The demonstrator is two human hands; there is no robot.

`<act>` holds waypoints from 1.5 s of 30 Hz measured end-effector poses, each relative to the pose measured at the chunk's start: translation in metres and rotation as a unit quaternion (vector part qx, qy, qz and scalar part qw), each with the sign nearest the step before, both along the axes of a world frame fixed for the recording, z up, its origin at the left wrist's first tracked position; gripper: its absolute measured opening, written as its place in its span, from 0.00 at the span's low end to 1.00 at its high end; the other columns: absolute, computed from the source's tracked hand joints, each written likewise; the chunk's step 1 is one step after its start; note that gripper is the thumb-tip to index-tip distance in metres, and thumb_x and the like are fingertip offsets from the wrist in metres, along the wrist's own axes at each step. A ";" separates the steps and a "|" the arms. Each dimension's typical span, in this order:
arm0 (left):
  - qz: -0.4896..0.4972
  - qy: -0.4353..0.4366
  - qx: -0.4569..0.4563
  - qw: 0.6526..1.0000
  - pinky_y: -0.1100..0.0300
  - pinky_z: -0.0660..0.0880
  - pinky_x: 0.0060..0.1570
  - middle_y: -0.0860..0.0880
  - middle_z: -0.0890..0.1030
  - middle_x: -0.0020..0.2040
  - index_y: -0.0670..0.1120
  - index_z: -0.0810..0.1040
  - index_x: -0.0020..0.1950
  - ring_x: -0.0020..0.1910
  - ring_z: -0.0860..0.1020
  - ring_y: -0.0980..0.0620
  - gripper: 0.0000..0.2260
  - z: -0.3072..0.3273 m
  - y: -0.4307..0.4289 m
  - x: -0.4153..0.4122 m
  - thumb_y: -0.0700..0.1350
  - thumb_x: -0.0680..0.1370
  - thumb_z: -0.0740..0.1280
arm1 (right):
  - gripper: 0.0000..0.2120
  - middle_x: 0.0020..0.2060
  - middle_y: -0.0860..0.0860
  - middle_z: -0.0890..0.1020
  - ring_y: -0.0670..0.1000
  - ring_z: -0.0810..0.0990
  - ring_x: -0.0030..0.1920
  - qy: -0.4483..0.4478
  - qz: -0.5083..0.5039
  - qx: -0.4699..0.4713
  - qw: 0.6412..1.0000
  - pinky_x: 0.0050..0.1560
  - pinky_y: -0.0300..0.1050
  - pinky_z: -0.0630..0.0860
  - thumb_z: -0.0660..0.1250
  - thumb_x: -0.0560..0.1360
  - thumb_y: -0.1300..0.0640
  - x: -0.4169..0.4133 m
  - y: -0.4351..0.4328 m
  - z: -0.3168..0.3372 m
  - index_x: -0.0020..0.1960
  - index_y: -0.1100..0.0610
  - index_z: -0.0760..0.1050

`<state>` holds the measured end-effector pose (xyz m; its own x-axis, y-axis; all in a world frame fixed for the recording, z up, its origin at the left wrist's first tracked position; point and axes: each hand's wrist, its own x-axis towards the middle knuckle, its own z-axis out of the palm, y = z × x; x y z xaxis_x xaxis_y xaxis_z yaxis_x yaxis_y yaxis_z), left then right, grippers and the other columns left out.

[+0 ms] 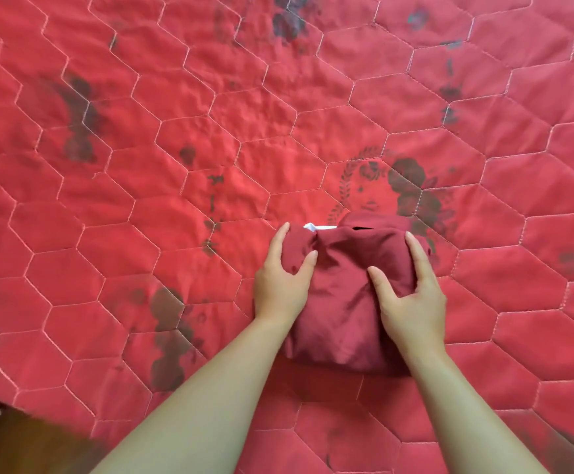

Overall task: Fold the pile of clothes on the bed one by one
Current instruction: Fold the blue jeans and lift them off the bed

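1. While both hands press on it, the dark red garment lies as a compact folded bundle on the red quilted bed, near its front edge.
2. The left hand pinches the bundle's left corner, thumb on top; the right hand clamps its right side the same way.
3. This piece looks nearly finished; no pile of other clothes shows, so what remains cannot be judged.
4. A white scrap peeks out behind; what it is stays unclear.
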<state>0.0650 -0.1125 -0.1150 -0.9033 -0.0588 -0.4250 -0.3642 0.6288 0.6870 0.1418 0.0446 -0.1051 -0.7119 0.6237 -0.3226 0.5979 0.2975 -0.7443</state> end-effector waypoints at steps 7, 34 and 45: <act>0.084 0.044 0.066 0.993 0.74 0.64 0.58 0.67 0.71 0.61 0.64 0.66 0.67 0.62 0.70 0.66 0.26 0.098 -0.103 0.010 0.55 0.71 0.70 | 0.32 0.47 0.34 0.70 0.20 0.64 0.49 0.062 0.083 -0.004 0.995 0.49 0.15 0.56 0.72 0.70 0.49 -0.012 -0.089 0.096 0.70 0.39 0.63; 0.408 0.221 -0.063 0.884 0.64 0.67 0.61 0.60 0.68 0.70 0.64 0.59 0.70 0.65 0.71 0.55 0.28 0.410 -0.704 0.070 0.62 0.73 0.65 | 0.30 0.56 0.32 0.69 0.30 0.66 0.57 0.161 0.456 -0.097 0.870 0.58 0.28 0.59 0.69 0.70 0.44 -0.096 -0.707 0.379 0.68 0.35 0.61; 0.468 0.181 -0.031 0.865 0.68 0.66 0.58 0.71 0.67 0.63 0.65 0.60 0.69 0.61 0.70 0.64 0.27 0.320 -0.816 -0.157 0.61 0.73 0.66 | 0.30 0.65 0.44 0.72 0.39 0.67 0.63 0.117 0.506 -0.054 0.853 0.62 0.37 0.62 0.69 0.70 0.45 -0.341 -0.831 0.294 0.70 0.40 0.63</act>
